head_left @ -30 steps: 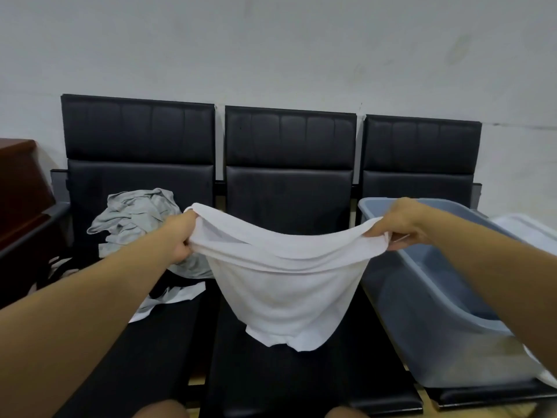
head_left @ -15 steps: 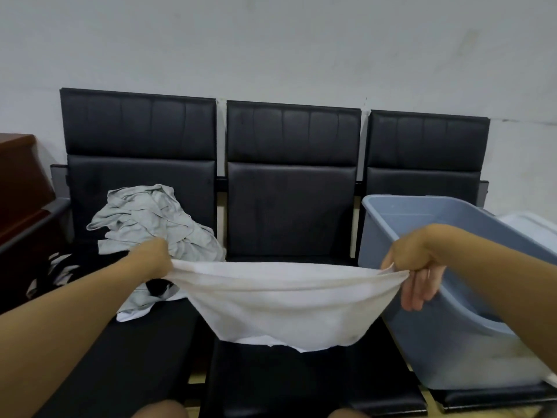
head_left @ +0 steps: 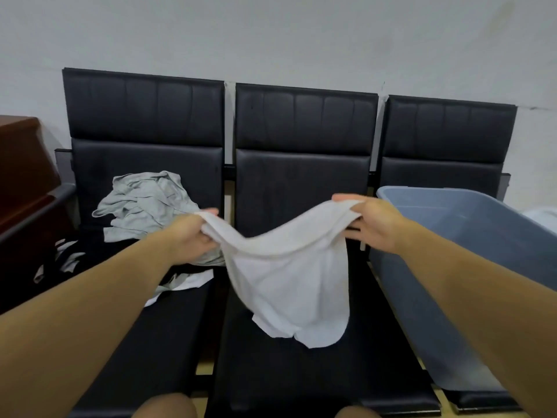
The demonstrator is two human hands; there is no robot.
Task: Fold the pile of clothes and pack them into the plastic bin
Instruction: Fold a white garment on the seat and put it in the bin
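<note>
Single head-worn view, looking forward and slightly down over both forearms at a row of black seats (head_left: 289,342) against a pale wall (head_left: 271,34). The near seat edges and the person's knees (head_left: 168,406) meet the lower frame border.

No legible text, label, brand, number or sign anywhere in view.

Two bare forearms, no sleeves, bare hands (head_left: 193,236), bare knees

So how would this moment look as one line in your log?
step: folding | left hand: grips white garment | right hand: grips it | pile: left seat | bin: right seat
</note>
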